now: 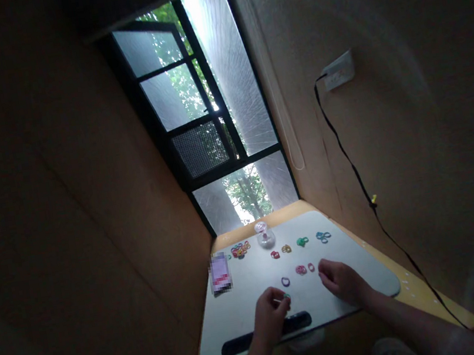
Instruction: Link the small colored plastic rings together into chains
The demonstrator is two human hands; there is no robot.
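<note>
My left hand (267, 317) is closed over the near part of the white table, with a small green hair tie (287, 296) pinched at its fingertips. Just beyond it lies a purple hair tie (285, 282). My right hand (344, 281) hovers at the right with fingers curled together; whatever they hold, if anything, is too small to name. Beside its fingertips are a single pink hair tie (311, 267) and a pink cluster (301, 270). Farther back, small groups sit apart: red (274, 254), yellow (286, 248), green (302, 242) and blue (323, 237).
A mixed pile of hair ties (241, 250) lies at the back left, near a clear jar (265, 236). A blurred purple item (220, 272) stands at the left edge. The white lap table (242, 301) has a dark slot (239, 344) in front. A black cable (354, 169) hangs right.
</note>
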